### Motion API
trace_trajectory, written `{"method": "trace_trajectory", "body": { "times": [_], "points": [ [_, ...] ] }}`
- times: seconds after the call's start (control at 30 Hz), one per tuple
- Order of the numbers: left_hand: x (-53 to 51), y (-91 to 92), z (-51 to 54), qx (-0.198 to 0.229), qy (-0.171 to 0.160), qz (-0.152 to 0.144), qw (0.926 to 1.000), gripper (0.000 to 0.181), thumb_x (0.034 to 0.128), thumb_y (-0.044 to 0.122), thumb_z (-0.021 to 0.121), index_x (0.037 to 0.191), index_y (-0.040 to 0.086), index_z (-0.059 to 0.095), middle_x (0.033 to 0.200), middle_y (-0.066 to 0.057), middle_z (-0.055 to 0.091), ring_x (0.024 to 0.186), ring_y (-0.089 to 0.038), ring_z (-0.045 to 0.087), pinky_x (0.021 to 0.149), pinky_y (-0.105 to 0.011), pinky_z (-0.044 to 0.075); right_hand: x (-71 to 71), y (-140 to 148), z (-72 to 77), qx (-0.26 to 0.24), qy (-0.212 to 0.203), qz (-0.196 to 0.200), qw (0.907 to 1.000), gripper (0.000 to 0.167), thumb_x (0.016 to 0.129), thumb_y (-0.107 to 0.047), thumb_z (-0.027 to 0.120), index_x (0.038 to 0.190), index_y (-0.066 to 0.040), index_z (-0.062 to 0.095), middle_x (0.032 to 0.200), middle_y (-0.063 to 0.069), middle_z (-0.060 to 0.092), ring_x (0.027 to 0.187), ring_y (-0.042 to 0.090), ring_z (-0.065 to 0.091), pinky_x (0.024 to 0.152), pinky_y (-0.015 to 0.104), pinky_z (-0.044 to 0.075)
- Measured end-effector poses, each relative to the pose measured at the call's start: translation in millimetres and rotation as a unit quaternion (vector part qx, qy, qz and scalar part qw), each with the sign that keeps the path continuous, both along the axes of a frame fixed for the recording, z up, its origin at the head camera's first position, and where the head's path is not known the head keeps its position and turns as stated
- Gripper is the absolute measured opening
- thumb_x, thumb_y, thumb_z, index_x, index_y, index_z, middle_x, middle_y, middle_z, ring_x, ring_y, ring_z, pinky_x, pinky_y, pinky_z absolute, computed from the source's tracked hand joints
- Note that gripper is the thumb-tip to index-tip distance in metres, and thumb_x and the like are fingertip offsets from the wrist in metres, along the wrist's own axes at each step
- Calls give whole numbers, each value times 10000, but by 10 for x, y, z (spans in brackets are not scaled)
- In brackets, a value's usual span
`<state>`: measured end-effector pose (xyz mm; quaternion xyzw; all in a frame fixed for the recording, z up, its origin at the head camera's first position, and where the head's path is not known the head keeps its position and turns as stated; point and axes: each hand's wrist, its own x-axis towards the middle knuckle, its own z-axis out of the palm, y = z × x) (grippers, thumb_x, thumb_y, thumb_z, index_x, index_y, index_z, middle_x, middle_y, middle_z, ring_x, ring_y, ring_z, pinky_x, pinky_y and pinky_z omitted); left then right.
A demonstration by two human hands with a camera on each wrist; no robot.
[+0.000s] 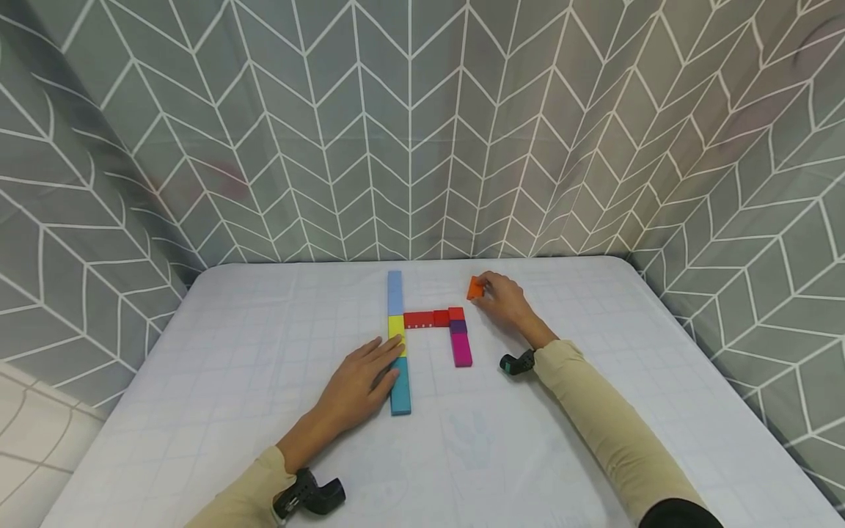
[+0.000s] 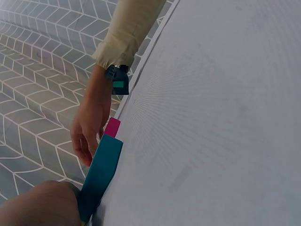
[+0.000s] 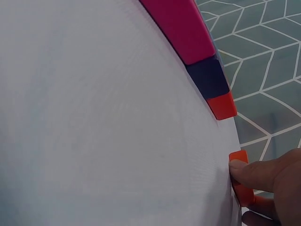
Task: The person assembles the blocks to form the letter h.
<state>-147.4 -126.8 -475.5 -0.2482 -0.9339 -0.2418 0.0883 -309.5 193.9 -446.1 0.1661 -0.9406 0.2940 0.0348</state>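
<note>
My left hand (image 1: 356, 385) rests with extended fingers on a column of flat coloured blocks. The fingertips lie on the yellow block (image 1: 395, 323), and the thumb touches the teal block (image 1: 400, 396) at the near end. A light blue block (image 1: 394, 292) forms the far end. With thumb and fingers, my right hand (image 1: 505, 299) pinches a small orange block (image 1: 474, 289) at the far right. In the right wrist view, the thumb presses on one face of that orange block (image 3: 243, 192); the other fingers are partly hidden.
From the yellow block a row of red blocks (image 1: 419, 320) runs right to a red-orange piece (image 1: 456, 313). Below that piece, a purple block (image 1: 458, 327) and a magenta block (image 1: 461, 350) extend towards me. A white-covered table (image 1: 264, 308) meets patterned curtains (image 1: 436, 147).
</note>
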Motion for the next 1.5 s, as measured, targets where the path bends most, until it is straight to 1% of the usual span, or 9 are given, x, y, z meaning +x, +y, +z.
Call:
{"method": "trace_trajectory", "body": {
  "times": [0.37,0.53,0.73,0.87,1.0,1.1,1.23,1.33,1.5],
  "points": [
    [11,4,6,-13,-6,9,10000,515,1056,305,613,1530,115,545,1591,-4,467,1476,-349,387,1167,-561,340,70,76,8,-247,44,141,9996,407,955,-62,749,1308,75,598,1302,247,640,1208,409,594,1069,527,468],
    [13,2,-1,-5,11,17,10000,520,1053,307,616,1530,113,544,1590,-5,467,1476,-350,386,1168,-562,337,114,83,40,-341,14,46,9994,408,953,-81,766,1303,58,607,1297,247,646,1196,405,602,1062,530,470],
    [16,6,3,4,20,9,10000,521,1050,300,622,1529,110,545,1587,-6,473,1477,-350,386,1166,-566,340,190,88,83,-360,-29,-4,9993,416,955,-89,763,1310,55,599,1276,249,646,1172,403,601,1045,537,481],
    [13,9,0,30,67,1,10000,516,1048,296,623,1523,108,552,1583,-10,479,1469,-356,396,1160,-571,347,237,86,107,-386,-59,-10,9992,423,951,-94,771,1310,47,597,1312,235,638,1209,404,598,1066,536,467],
    [16,12,3,30,-4,0,10000,522,1048,301,623,1527,108,546,1585,-11,476,1474,-355,388,1164,-568,343,308,88,120,-443,-74,20,9990,427,947,-86,774,1311,48,594,1337,234,630,1227,415,596,1079,551,454],
    [14,14,5,16,-68,4,10000,522,1053,306,617,1533,116,540,1590,-4,467,1480,-348,380,1168,-564,337,362,100,105,-494,11,86,9987,420,946,-64,769,1311,48,592,1330,230,631,1204,408,609,1071,553,461],
    [10,11,1,25,2,10,10000,516,1050,300,620,1526,114,549,1584,-9,475,1472,-351,393,1162,-568,345,402,121,64,-536,195,196,9982,412,942,-50,768,1303,44,592,1308,213,636,1151,383,634,1046,546,479],
    [11,6,0,57,62,3,10000,518,1047,297,624,1523,107,552,1579,-18,483,1468,-358,399,1158,-573,349,440,126,53,-549,243,233,9979,420,935,-60,780,1299,41,596,1297,201,640,1113,367,648,1025,543,490],
    [11,6,4,80,37,-14,10000,522,1047,295,628,1526,102,546,1580,-21,481,1471,-359,393,1158,-576,348,526,114,55,-532,186,206,9982,447,931,-88,796,1315,26,599,1301,177,641,1094,342,654,1014,530,504]
  ]
}}
